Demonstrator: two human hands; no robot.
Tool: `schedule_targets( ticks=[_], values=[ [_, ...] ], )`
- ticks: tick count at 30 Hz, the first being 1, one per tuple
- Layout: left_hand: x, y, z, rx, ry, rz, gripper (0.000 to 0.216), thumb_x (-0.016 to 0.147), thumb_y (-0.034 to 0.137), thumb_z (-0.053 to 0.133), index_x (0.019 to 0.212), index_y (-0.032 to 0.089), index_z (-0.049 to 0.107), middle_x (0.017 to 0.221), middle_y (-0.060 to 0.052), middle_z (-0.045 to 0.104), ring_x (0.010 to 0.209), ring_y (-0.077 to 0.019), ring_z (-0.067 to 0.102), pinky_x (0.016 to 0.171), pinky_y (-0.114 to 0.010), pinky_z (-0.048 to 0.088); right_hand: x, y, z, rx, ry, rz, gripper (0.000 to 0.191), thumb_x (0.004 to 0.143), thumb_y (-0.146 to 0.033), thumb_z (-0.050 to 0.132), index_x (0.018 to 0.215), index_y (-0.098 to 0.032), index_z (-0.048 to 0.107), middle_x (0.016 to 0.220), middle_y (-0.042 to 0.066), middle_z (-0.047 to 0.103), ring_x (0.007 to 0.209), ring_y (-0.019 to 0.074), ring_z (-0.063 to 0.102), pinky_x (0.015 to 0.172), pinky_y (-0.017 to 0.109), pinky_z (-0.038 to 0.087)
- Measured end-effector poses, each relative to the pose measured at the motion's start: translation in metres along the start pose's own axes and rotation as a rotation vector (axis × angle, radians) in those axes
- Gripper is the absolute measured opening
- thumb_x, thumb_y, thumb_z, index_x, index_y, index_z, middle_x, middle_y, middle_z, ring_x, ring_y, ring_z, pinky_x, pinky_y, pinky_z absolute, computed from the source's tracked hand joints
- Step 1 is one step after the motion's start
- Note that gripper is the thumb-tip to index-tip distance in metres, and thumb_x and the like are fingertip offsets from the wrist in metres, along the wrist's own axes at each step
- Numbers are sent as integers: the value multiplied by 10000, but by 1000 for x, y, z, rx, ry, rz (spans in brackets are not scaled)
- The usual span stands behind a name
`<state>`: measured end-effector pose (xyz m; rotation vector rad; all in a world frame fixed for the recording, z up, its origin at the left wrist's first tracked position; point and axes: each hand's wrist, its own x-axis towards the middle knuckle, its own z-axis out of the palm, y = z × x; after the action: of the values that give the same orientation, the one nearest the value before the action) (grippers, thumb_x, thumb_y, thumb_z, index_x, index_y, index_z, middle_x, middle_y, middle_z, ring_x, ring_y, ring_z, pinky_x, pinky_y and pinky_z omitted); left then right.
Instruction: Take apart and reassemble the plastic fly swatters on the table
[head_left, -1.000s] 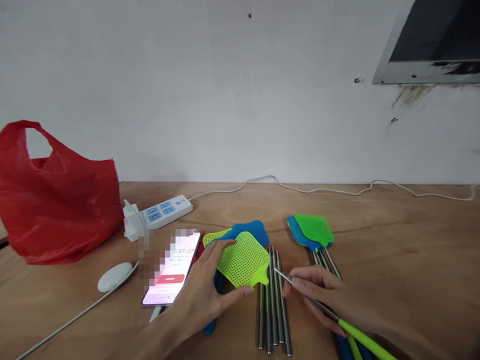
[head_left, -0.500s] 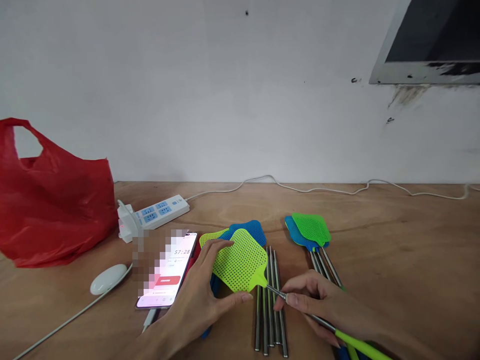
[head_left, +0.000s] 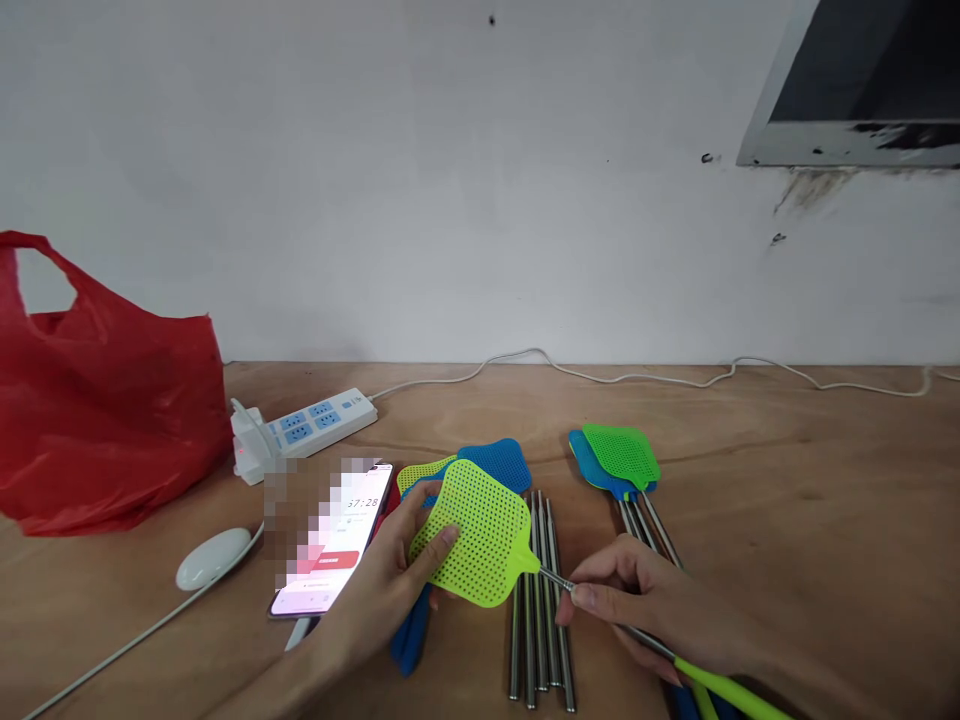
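A yellow-green fly swatter (head_left: 480,535) with a perforated square head, a metal rod and a matching grip is held between my two hands, tilted over the table. My left hand (head_left: 409,570) pinches the left edge of its head, thumb on top and fingers underneath. My right hand (head_left: 630,600) is closed around the metal rod, thumb and forefinger near its narrow upper section. Below the swatter head lie several loose metal rods (head_left: 541,640). Behind my left hand are loose swatter heads, among them a blue head (head_left: 502,464), partly covered.
Assembled swatters with a green head (head_left: 622,455) on top lie at the right. To the left are a lit phone (head_left: 352,530), a white power strip (head_left: 322,420), a white mouse-like object (head_left: 214,558) and a red plastic bag (head_left: 112,400). A white cable runs along the wall.
My left hand was spread around the swatter head; now it grips the head's left edge. The head has turned slightly. My right hand keeps its hold on the rod.
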<state>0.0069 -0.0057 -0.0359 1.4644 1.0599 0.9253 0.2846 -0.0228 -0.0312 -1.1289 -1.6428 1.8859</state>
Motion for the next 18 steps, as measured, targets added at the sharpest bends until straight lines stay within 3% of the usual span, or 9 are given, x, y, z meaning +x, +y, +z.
schedule_targets(
  ticks=[6,13,18],
  values=[
    [0,-3,-1,21,-3,12,539,947,531,566,1358,275,328,1028,-24,629,536,-99,602,430,-205,495,1,1,3,-32,0,-4,520,878,-604,580,908,-112,745,328,-100,407,246,41,293,277,158,173],
    [-3,-1,3,40,-42,-74,608,919,592,559,1371,297,278,1147,-60,600,428,-58,584,373,-199,469,-1,14,7,-166,101,-25,530,873,-619,581,951,-123,751,358,-103,386,288,44,322,292,156,182],
    [-5,-1,10,33,-47,-54,602,910,618,549,1342,286,291,1126,-56,601,414,-46,558,367,-197,456,-1,11,8,-181,98,-29,562,861,-646,574,908,-117,758,365,-103,364,292,46,313,291,168,165]
  ],
)
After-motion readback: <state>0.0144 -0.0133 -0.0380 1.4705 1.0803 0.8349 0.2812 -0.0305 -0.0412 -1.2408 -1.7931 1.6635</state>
